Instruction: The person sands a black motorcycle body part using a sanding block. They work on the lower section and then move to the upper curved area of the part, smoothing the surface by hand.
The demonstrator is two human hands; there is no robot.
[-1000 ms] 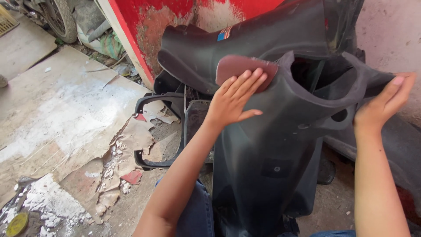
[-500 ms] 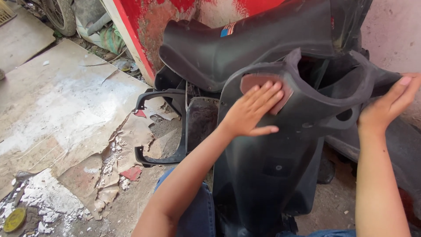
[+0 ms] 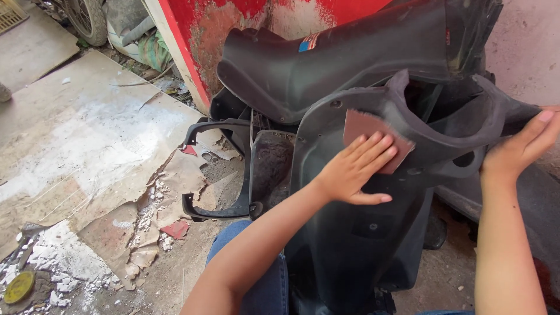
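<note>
A black plastic scooter body panel [image 3: 350, 245] stands upright in front of me, leaning between my knees. My left hand [image 3: 353, 172] lies flat on its upper front, fingers together, pressing a reddish-brown sheet of sandpaper [image 3: 363, 125] against the surface just below the curved rim. My right hand [image 3: 516, 154] grips the panel's right edge, fingers stretched up along it. A second, larger black panel [image 3: 350, 58] rests behind it against the wall.
A red, flaking wall [image 3: 233, 23] and a pale pink wall [image 3: 525, 46] stand behind the panels. A black bracket-like frame piece [image 3: 219, 169] lies to the left. Torn cardboard [image 3: 87, 146] covers the dusty floor, with a yellow disc [image 3: 18, 287] and a tyre [image 3: 84, 17].
My left hand has slid the sandpaper down and to the right, from the panel's top rim onto the face below it. My right hand has kept its hold on the edge.
</note>
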